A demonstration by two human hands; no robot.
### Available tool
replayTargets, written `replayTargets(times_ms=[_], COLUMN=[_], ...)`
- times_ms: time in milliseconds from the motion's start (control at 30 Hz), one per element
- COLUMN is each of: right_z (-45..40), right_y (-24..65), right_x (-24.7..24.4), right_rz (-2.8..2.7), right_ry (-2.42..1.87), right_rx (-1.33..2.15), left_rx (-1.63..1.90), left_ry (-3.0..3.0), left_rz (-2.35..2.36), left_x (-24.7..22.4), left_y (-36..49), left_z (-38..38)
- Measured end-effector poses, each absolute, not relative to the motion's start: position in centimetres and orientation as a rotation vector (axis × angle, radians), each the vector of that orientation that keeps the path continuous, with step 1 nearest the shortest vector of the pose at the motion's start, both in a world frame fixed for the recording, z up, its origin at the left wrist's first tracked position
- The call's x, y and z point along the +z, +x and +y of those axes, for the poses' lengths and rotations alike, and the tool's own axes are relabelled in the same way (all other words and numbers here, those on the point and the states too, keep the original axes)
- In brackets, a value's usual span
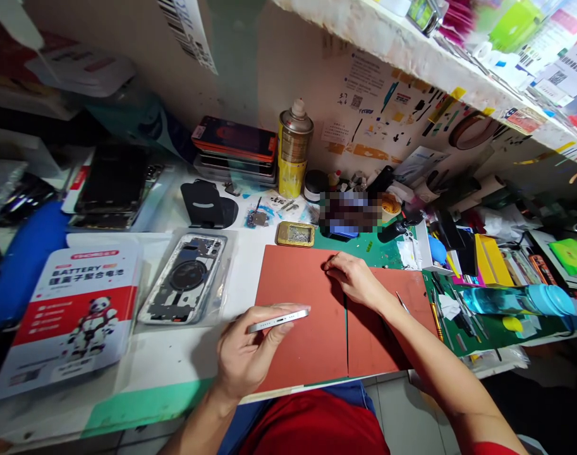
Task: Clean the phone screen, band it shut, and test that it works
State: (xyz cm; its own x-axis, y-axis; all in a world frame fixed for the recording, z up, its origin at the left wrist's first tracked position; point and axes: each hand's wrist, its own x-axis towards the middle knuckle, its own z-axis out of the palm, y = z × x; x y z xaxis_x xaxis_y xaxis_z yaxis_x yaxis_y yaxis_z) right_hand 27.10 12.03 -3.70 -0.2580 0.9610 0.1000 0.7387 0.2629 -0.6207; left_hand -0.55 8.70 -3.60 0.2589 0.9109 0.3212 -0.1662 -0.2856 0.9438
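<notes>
My left hand (243,354) is closed around a smartphone (279,321) with a pale metal frame. Its bottom edge, with the charging port and speaker holes, faces me, and its broad faces barely show. The phone is held above a reddish-brown work mat (300,344). Over the far part of that mat, near its middle seam, my right hand (354,278) has its fingers curled and pinched together; whatever is between the fingertips is too small to make out. Beyond it lies a small gold-rimmed tin (295,234) with tiny metal parts inside.
Left of the mat, an opened phone housing (186,278) lies on a plastic bag beside a battery package (74,316). Stacked phones (236,145) and a spray can (295,151) stand behind. Tweezers, drivers and a blue bottle (516,299) lie right. A shelf (387,44) overhangs the bench.
</notes>
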Motion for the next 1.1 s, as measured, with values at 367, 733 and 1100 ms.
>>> replayTargets(times_ms=[367,733,1100], right_z=[12.0,11.2,7.6], right_y=[26.8,25.8,20.6], right_x=[-3.7,-1.4,7.2], right_rz=[-2.047,-1.801,-1.867], right_ry=[-1.592,-1.489,-1.206], right_rx=[0.694,0.957,0.65], left_rx=[1.238,1.176,1.172], left_ry=[1.461,1.538,1.92], left_rz=[0.795,0.841,0.866], left_x=[-3.9,-4.3,-1.4], left_y=[-0.5,-0.5,0.8], left_z=[8.7,8.8,9.5])
